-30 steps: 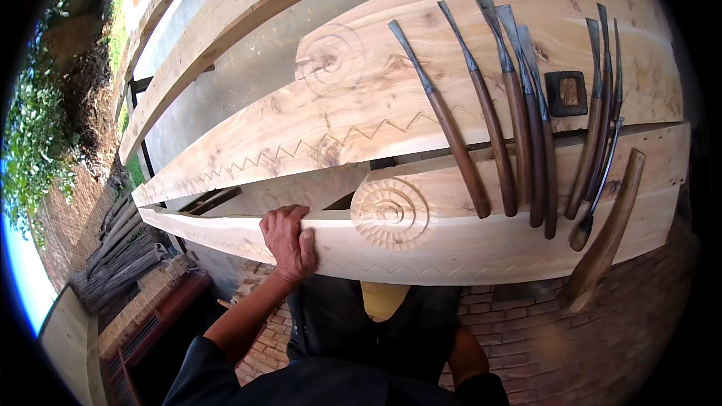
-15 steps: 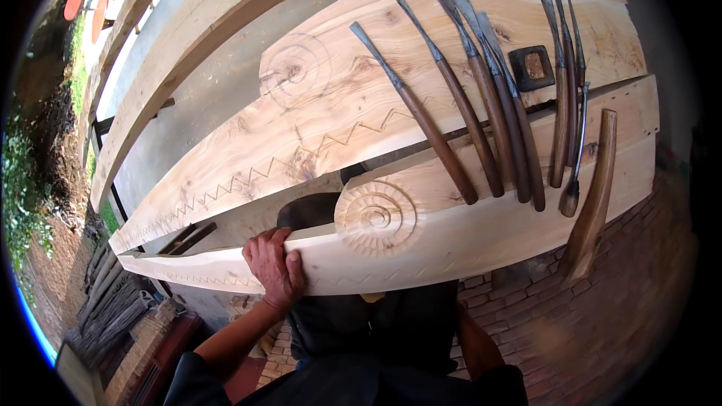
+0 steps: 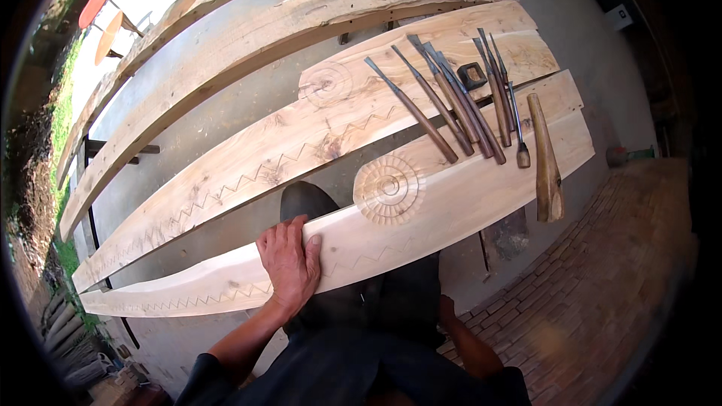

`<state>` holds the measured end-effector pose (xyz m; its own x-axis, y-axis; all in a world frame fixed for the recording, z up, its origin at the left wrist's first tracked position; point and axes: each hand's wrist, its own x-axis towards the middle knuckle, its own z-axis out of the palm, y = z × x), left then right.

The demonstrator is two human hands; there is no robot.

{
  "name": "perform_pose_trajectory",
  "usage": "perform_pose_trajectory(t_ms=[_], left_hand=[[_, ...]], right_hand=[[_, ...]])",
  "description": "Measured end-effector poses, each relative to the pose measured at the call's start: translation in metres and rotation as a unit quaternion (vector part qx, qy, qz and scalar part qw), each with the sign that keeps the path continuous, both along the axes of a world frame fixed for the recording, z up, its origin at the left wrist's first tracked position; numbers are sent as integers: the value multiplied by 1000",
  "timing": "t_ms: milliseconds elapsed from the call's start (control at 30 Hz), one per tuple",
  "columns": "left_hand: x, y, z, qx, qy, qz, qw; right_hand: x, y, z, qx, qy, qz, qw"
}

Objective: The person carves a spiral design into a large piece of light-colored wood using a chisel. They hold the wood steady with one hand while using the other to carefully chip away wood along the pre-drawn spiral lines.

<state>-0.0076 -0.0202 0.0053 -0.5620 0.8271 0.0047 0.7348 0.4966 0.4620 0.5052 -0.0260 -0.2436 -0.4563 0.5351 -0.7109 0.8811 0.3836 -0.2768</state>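
My left hand (image 3: pixel 292 263) lies across the near carved plank (image 3: pixel 335 248), its fingers bent over the far edge and its thumb apart. The plank is pale and curved, with a carved rosette (image 3: pixel 389 186) right of the hand and a zigzag line along its near side. My right hand (image 3: pixel 448 311) is low beside my dark-clothed leg, its fingers mostly hidden. Several chisels (image 3: pixel 421 120) with dark wooden handles lie across the near plank and the far plank (image 3: pixel 248 158). To their right rests a tapered wooden club (image 3: pixel 547 162), thicker at its near end.
A square black-rimmed piece (image 3: pixel 472 76) lies among the chisels. The far plank bears a drawn spiral (image 3: pixel 326 85) and a zigzag. Beyond it run long curved beams (image 3: pixel 210 60). Brick paving (image 3: pixel 556 278) is at the right, and round-topped orange stools (image 3: pixel 94 7) stand far left.
The view has shifted, bringing in more of the beams and the grey surface. The near plank's face shows broader. My left hand stays on it, its thumb now pointing farther away from me.
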Motion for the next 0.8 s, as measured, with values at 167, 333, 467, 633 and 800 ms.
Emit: perform_pose_trajectory(t_ms=[167, 333, 467, 633, 800], left_hand=[[8, 2, -13, 57, -12, 14, 998], [8, -4, -30, 87, 7, 10, 996], [5, -12, -29, 114, 30, 10, 993], [11, -10, -31, 156, 13, 7, 988], [2, -24, -40, 139, 43, 13, 989]], right_hand=[[22, 25, -22, 95, 78, 13, 992], [-3, 33, -12, 82, -12, 6, 997], [-29, 35, -6, 91, -31, -39, 995], [4, 41, 0, 133, -49, 36, 989], [-77, 58, 126, 199, 77, 21, 977]])
